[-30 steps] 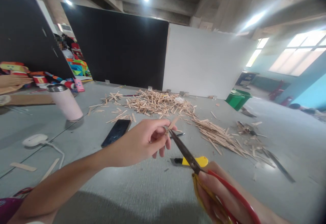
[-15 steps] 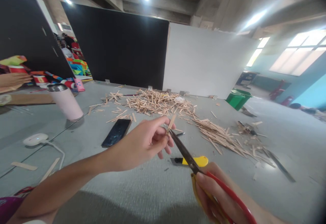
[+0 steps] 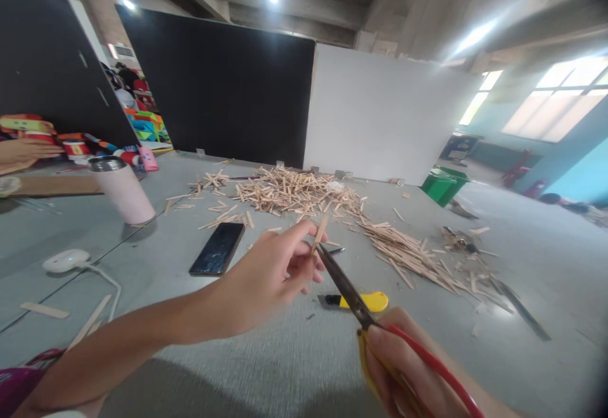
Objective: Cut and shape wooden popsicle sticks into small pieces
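Note:
Between the fingers of my left hand (image 3: 280, 266) a thin wooden stick (image 3: 320, 231) is pinched, its upper end pointing up and away. My right hand (image 3: 399, 354) is closed around scissors (image 3: 349, 291) with one red and one yellow handle. The blade tips reach the stick's lower part, right at my left fingertips; whether they touch it I cannot tell. Beneath the blades a yellow utility knife (image 3: 375, 301) lies on the grey table (image 3: 266, 367). A black phone (image 3: 218, 249) rests just beyond my left wrist.
A loose heap of wooden sticks (image 3: 294, 190) lies before the black and white panels, with a flatter pile (image 3: 413, 253) to its right. At left stand a pink bottle (image 3: 124, 193) and a white corded device (image 3: 66, 261). Another person's hand (image 3: 28, 152) holds colourful items. A green bin (image 3: 444, 185) is behind.
My hands and the scissors have shifted only slightly, still at the stick. At far left, the other person's hand and the colourful item have moved a little.

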### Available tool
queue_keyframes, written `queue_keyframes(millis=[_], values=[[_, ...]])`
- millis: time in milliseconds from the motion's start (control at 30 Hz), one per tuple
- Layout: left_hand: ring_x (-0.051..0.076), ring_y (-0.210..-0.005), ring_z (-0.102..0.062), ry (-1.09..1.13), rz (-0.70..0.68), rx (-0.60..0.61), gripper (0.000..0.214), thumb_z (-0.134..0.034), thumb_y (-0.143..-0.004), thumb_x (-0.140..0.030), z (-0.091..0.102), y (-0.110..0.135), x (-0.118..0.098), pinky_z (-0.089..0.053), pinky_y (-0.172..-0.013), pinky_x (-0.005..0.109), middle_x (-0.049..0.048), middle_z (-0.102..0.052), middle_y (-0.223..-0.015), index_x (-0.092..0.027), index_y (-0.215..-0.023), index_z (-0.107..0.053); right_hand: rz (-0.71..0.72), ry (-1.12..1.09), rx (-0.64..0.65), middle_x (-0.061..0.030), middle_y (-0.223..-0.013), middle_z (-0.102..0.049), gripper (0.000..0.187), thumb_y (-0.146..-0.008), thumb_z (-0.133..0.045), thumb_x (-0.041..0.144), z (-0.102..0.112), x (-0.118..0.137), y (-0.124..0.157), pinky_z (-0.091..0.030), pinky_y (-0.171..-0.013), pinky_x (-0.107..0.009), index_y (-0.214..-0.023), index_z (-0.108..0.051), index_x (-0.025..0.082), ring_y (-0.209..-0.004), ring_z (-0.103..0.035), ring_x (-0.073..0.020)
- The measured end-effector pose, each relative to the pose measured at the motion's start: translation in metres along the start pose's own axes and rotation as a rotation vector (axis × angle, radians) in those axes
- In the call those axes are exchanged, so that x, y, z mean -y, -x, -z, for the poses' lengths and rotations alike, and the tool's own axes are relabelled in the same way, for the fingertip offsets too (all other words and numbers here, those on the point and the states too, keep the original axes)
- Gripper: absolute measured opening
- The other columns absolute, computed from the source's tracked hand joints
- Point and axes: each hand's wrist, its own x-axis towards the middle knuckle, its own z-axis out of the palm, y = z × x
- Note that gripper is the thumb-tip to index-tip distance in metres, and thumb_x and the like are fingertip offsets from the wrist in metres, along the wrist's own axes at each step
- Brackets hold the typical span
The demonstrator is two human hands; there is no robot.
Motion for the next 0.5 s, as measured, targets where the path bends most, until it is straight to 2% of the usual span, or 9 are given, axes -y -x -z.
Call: queue_keyframes(millis=[100,333,500], values=[[0.013,-0.077,-0.078,0.018,-0.018,-0.015,0.007,-0.057,-0.108,-0.024,-0.005,0.001,0.000,-0.063,-0.068,0.020,0.0003,-0.079,-0.091,-0.023,-0.108,-0.050,-0.052,0.003,-0.026,0.0076,-0.054,-0.049,0.059,-0.096,-0.058,0.081,-0.005,0.004,0.002,-0.033,-0.050,-0.024,-0.080,-0.052,0.024,-0.048,-0.042,-0.0095],[0.013,-0.073,-0.079,0.108,-0.031,-0.049,0.009,-0.057,-0.107,-0.021,-0.012,0.002,-0.004,-0.064,-0.071,0.021,0.0032,-0.083,-0.099,-0.023,-0.110,-0.050,0.003,-0.010,-0.006,0.0061,-0.059,-0.047,0.068,-0.093,-0.053,0.089,-0.012,0.004,0.004,-0.032,-0.050,-0.025,-0.073,-0.052,0.024,-0.051,-0.038,-0.0106],[0.013,-0.074,-0.080,0.125,-0.011,-0.043,0.009,-0.058,-0.107,-0.022,-0.011,0.003,-0.007,-0.065,-0.071,0.022,0.0047,-0.084,-0.102,-0.022,-0.111,-0.050,0.017,0.074,-0.004,0.0053,-0.058,-0.043,0.073,-0.092,-0.048,0.093,-0.016,0.005,0.004,-0.027,-0.046,-0.026,-0.067,-0.050,0.024,-0.047,-0.034,-0.0096]])
